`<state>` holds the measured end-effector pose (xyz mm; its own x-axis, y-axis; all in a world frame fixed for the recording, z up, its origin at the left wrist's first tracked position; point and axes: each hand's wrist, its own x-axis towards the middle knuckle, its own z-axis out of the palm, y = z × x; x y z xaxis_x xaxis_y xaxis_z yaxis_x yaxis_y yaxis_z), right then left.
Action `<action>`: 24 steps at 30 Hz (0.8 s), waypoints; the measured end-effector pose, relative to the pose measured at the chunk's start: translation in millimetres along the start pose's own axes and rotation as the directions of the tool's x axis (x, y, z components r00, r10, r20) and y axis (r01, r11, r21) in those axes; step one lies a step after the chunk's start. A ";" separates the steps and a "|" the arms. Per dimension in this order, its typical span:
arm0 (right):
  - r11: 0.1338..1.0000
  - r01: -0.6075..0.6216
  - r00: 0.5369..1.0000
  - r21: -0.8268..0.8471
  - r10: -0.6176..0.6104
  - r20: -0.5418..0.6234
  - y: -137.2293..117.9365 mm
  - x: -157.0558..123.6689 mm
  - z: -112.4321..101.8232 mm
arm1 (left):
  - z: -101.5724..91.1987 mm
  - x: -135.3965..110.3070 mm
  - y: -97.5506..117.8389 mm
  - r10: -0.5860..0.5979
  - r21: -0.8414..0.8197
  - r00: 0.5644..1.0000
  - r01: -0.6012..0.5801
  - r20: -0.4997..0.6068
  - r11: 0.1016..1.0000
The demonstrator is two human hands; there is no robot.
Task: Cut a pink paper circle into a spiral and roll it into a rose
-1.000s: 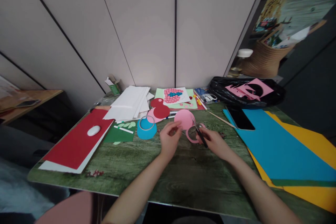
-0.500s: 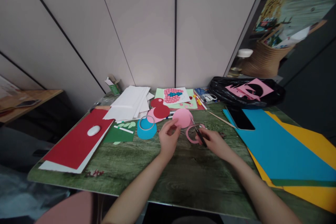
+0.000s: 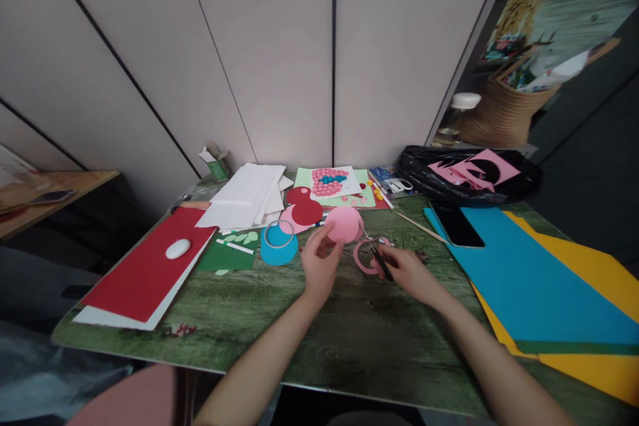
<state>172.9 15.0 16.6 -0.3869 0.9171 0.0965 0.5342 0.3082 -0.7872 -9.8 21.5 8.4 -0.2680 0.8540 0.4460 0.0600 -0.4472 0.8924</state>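
Observation:
A round pink paper disc (image 3: pixel 345 223) is pinched between the thumb and fingers of my left hand (image 3: pixel 320 258), raised a little above the table. My right hand (image 3: pixel 403 269) is closed around the black handles of a pair of scissors (image 3: pixel 383 262). The scissor blades point up and left, at the disc's right edge. Under the scissors lies a curved pink paper offcut (image 3: pixel 360 262). To the left of my left hand, a ring of tape (image 3: pixel 279 233) rests on a blue paper circle (image 3: pixel 278 255). Red paper circles (image 3: pixel 307 212) lie behind it.
White paper (image 3: pixel 244 190), red sheets (image 3: pixel 150 266) with a white oval object (image 3: pixel 178 249), and green paper (image 3: pixel 227 257) are on the left. Blue sheets (image 3: pixel 539 279), a phone (image 3: pixel 456 223) and a black plastic bag (image 3: pixel 414 170) occupy the right. A pink-dotted picture (image 3: pixel 330 181) lies at the back.
The pink disc has shifted slightly left and turned a little in my left hand. The scissors stay beside its right edge, almost unmoved.

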 end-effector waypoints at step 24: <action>0.995 0.004 0.999 0.101 0.000 -0.043 -1.4 0.3 1.2 | 1.5 -4.8 -1.3 -0.049 0.024 0.997 0.047 0.051 0.999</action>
<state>171.2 14.6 17.0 -0.3542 0.9271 0.1227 0.4542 0.2852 -0.8440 -7.1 18.4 5.2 -0.2208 0.8873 0.4050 0.0703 -0.3997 0.9140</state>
